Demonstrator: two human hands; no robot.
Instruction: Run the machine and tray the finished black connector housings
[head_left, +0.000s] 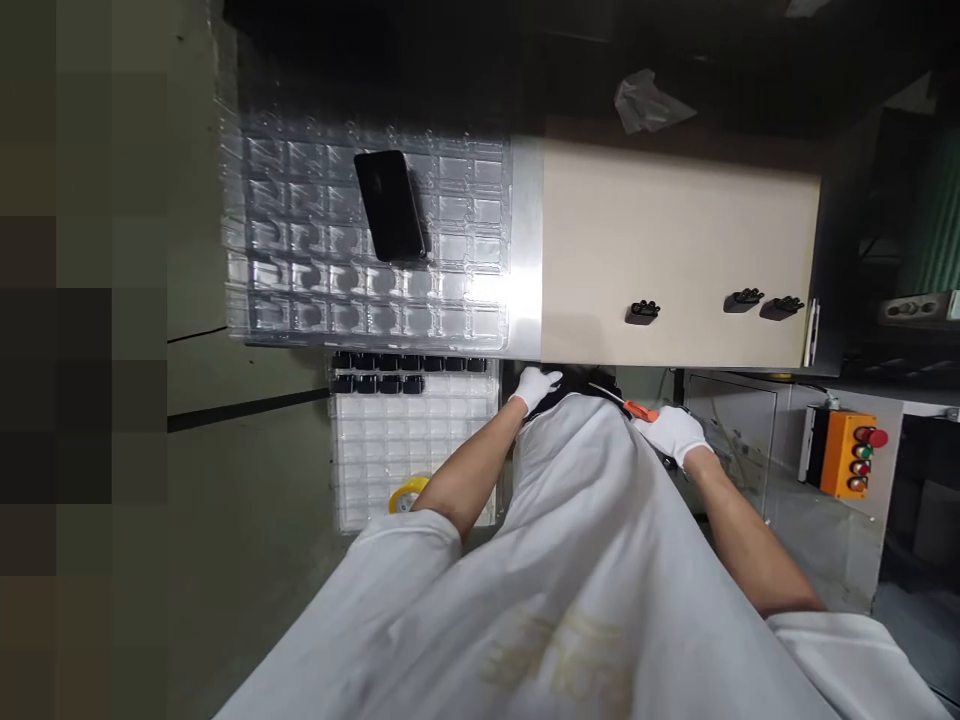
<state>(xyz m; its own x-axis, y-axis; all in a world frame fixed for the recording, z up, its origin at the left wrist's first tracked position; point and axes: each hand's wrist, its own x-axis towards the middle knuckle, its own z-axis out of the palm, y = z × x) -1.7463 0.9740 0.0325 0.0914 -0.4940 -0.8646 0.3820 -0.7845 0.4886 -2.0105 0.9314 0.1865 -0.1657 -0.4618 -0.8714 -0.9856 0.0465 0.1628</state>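
Note:
My left hand [536,388], in a white glove, is at the table's front edge above my lap. Its fingers stretch to the right beside dark material, and I see nothing held in them. My right hand [673,432], also gloved in white, is closed around a screwdriver [642,411] with an orange handle. The screwdriver's thin shaft points up and left, toward the space between my hands. On the beige board [675,220] above them stand a small black block with round prongs [643,312] and two similar black blocks [761,303] farther right.
A black phone [390,205] lies on clear plastic trays [300,240] at the left. Below, another tray [375,430] holds several black pieces, with a yellow tape roll [409,492] on it. Crumpled plastic [651,102] lies behind the board. An orange button box [850,453] is at the right.

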